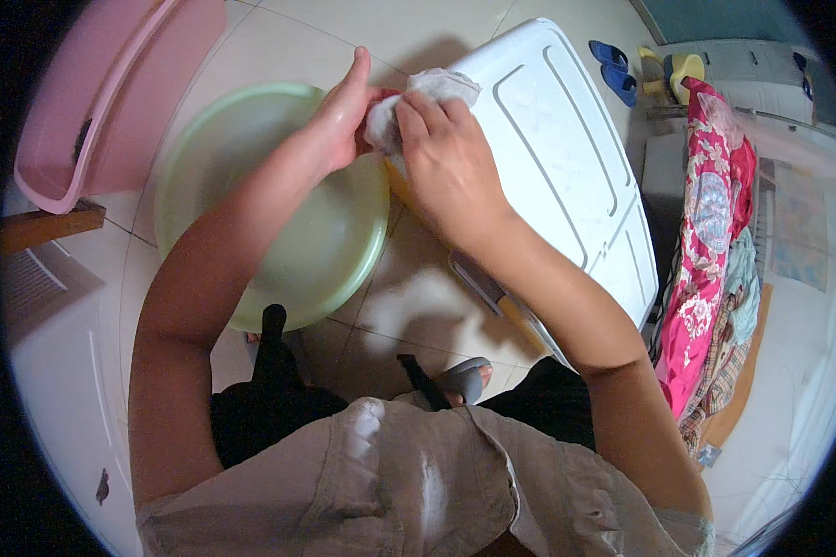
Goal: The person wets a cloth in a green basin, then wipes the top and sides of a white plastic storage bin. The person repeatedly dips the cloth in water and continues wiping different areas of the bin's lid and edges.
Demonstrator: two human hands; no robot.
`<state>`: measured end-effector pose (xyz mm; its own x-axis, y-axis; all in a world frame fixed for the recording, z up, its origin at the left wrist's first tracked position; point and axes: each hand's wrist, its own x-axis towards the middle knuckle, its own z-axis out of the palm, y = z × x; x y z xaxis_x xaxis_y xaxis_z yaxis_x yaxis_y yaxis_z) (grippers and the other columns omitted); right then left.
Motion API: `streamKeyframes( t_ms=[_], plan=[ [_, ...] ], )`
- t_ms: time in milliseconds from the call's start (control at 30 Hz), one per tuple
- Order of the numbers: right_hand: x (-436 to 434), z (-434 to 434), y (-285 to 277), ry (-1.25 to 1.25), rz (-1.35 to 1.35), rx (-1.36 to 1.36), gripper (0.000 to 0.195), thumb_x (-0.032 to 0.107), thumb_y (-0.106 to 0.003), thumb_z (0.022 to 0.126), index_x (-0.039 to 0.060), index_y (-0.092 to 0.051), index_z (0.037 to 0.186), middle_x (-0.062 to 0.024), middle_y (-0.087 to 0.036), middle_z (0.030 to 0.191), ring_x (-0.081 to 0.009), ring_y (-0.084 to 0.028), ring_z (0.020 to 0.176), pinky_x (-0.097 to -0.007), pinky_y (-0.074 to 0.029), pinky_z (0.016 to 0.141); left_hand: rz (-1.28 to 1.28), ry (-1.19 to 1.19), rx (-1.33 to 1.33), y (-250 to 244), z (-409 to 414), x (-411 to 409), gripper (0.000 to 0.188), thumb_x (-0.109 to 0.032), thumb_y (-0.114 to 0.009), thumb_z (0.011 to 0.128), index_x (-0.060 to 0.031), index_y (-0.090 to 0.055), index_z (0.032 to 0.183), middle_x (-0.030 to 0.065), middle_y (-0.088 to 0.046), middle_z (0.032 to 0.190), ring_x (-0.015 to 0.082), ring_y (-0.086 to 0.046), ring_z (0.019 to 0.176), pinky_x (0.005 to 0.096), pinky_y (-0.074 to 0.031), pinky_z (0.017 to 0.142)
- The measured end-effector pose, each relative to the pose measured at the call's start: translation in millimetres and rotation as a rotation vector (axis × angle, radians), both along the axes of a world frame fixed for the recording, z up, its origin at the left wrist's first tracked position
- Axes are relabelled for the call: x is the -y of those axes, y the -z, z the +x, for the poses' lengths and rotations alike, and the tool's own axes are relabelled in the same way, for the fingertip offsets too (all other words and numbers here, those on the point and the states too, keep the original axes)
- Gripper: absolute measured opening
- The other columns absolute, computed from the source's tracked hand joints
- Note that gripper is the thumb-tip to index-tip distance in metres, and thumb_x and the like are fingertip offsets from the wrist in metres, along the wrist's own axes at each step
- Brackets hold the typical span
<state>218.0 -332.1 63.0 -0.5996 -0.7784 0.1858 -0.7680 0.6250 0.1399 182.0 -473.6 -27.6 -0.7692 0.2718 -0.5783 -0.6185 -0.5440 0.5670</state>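
Note:
Both my hands are raised over the gap between a round pale green basin and a white lidded bin. A crumpled white cloth is bunched at my right hand, whose fingers are curled over it. My left hand meets the cloth from the left, thumb pointing up; its fingers are largely hidden behind the cloth, so its grip cannot be told. The green basin holds cloudy water, below and left of my left hand. The white plastic lid lies to the right, beneath and beyond my right hand.
A pink plastic tub stands at the upper left, near a wooden piece. Blue slippers lie on the tiled floor at the upper right. Pink patterned fabric hangs on the right. A grey slipper is on my foot below.

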Motion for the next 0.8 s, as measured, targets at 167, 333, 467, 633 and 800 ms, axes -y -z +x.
streamKeyframes(
  t_ms=[167, 333, 467, 633, 800],
  plan=[
    [-1, 11, 12, -0.017, 0.063, -0.147, 0.033, 0.015, -0.055, 0.075, -0.0077, -0.064, 0.098, -0.0226, -0.06, 0.115, -0.0245, -0.053, 0.089, -0.0313, -0.045, 0.073, -0.014, -0.009, -0.025, 10, -3, -1, 0.092, -0.079, -0.026, 0.086, 0.0003, -0.05, 0.127, 0.0114, -0.061, 0.116, 0.0209, -0.059, 0.104, 0.0374, -0.046, 0.089],
    [-16, 27, -3, -0.126, 0.159, -0.122, 0.041, 0.016, -0.055, 0.076, -0.0101, -0.063, 0.106, -0.0231, -0.058, 0.123, -0.0229, -0.052, 0.09, -0.0292, -0.043, 0.072, -0.059, -0.004, 0.003, 10, -5, -2, 0.091, -0.078, -0.026, 0.087, 0.0006, -0.048, 0.127, 0.012, -0.063, 0.11, 0.0214, -0.06, 0.099, 0.0377, -0.045, 0.088],
    [-33, 45, -13, -0.178, 0.226, -0.054, 0.043, 0.017, -0.055, 0.076, -0.0091, -0.062, 0.11, -0.0215, -0.056, 0.128, -0.0211, -0.051, 0.088, -0.0279, -0.041, 0.071, -0.041, 0.006, -0.04, 7, -2, -4, 0.088, -0.077, -0.026, 0.088, -0.0005, -0.048, 0.124, 0.0115, -0.065, 0.096, 0.0192, -0.061, 0.086, 0.0337, -0.047, 0.076],
    [-62, 60, -18, -0.188, 0.262, 0.003, 0.045, 0.016, -0.055, 0.075, -0.0074, -0.063, 0.112, -0.0206, -0.055, 0.131, -0.02, -0.05, 0.087, -0.0279, -0.041, 0.07, -0.085, -0.006, -0.046, 0, 1, -5, 0.085, -0.078, -0.025, 0.088, -0.003, -0.049, 0.121, 0.0088, -0.065, 0.104, 0.0183, -0.059, 0.095, 0.034, -0.045, 0.078],
    [-91, 82, -30, -0.087, 0.273, 0.175, 0.048, 0.006, -0.06, 0.073, -0.0082, -0.058, 0.118, -0.0184, -0.049, 0.137, -0.0208, -0.052, 0.092, -0.0292, -0.046, 0.076, -0.127, -0.027, -0.037, -3, 0, -8, 0.084, -0.076, -0.025, 0.089, -0.0025, -0.049, 0.122, 0.0095, -0.065, 0.104, 0.0182, -0.059, 0.096, 0.034, -0.043, 0.081]
  ],
)
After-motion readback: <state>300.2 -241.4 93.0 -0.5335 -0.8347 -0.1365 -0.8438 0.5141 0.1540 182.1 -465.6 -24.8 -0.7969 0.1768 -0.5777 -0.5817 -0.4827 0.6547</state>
